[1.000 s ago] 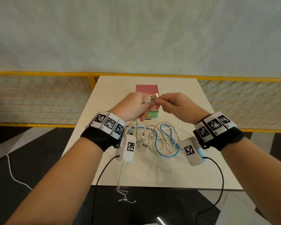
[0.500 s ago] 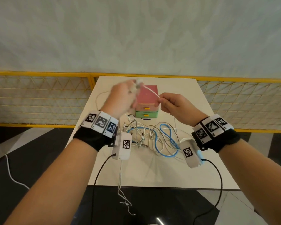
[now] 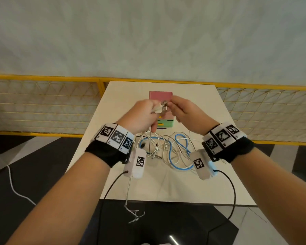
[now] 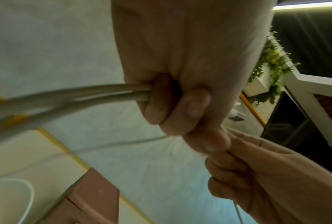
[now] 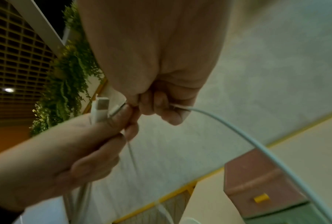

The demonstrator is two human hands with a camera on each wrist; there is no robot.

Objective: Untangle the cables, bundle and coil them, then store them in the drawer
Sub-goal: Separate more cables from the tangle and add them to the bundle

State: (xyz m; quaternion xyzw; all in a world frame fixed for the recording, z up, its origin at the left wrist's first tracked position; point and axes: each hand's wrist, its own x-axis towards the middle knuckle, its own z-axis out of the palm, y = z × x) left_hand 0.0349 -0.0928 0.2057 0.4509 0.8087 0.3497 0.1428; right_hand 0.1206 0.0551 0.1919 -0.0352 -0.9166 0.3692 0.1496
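Observation:
Both hands are raised above the white table (image 3: pixel 166 188), in front of a small drawer box (image 3: pixel 160 96) with a pink top and a green lower drawer. My left hand (image 3: pixel 145 115) grips a folded white cable (image 3: pixel 159 109) whose USB plug (image 5: pixel 100 109) sticks out past the thumb. My right hand (image 3: pixel 180 110) pinches the same cable (image 5: pixel 228 125) close to the plug. Doubled strands (image 4: pixel 69 97) run out of the left fist. On the table below lies a tangle of white cables (image 3: pixel 159 147) and a blue cable (image 3: pixel 180 147).
A yellow-framed mesh railing (image 3: pixel 42 106) runs behind the table. The table's near edge (image 3: pixel 175 202) drops to a dark floor. Black leads (image 3: pixel 111 188) hang from the wrist cameras. A frayed white string (image 3: pixel 131 209) dangles under the left wrist.
Half a second ago my left hand had swung up and left, stretching the white cable away from the right. Now it has come back, and both hands meet again at the plug.

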